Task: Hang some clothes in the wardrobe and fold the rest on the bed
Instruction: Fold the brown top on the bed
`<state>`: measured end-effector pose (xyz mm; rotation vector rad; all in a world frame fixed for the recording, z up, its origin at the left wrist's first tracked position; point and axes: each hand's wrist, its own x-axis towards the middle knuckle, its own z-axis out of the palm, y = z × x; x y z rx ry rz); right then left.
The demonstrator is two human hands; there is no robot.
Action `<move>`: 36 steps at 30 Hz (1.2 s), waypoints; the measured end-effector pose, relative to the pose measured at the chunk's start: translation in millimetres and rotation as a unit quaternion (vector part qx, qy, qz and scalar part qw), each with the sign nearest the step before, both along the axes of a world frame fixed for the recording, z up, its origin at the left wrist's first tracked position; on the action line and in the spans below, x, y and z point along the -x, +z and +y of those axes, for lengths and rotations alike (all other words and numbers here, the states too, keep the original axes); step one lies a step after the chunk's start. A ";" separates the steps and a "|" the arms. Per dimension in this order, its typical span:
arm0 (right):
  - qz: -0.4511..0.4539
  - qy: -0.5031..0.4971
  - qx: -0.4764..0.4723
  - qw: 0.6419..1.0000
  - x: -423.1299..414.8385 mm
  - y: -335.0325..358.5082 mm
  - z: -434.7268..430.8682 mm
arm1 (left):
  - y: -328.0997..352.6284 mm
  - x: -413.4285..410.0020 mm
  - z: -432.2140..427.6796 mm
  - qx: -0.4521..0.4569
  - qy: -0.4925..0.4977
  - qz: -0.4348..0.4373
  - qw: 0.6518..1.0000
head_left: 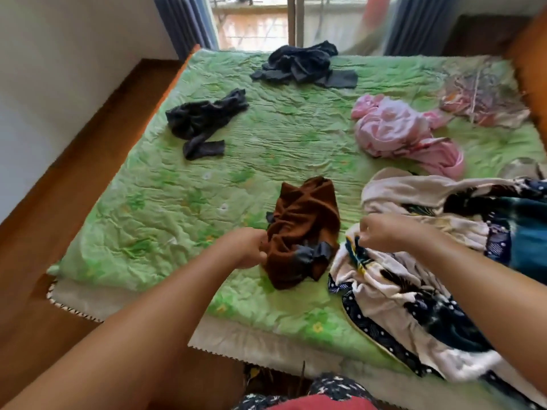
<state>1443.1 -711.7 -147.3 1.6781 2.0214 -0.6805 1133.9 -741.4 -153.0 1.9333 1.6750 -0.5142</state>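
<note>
Nearest the camera, the person's two bare forearms reached out over the near edge of the bed (142, 208). On the left, a strip of wooden floor (88, 137) ran along the bed's side edge up to the wall, leaving room to walk. A crumpled black garment (201, 119) lay near that left edge, with a wide stretch of bare green cover between it and the hands.

The left hand (247, 248) had its fingers curled tight on the left edge of the brown garment (305, 229), which lay bunched near the foot of the bed, just in front of the person. Its long axis ran away from the person, the far end leaning a little right, a grey patch at its near right corner.

Far beyond it, by the window (254, 25), sat a dark heap of clothes (305, 65).

The right hand (381, 230) pinched a fold of the white and navy patterned cloth (396, 294), which spilled over the bed's near right corner. Beyond that lay a pink garment (393, 128).
</note>
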 end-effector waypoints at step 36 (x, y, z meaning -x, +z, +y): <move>0.121 -0.116 -0.107 0.980 69.4 -359.7 76.0 | -327.7 29.2 112.4 -0.033 -0.376 0.055 0.924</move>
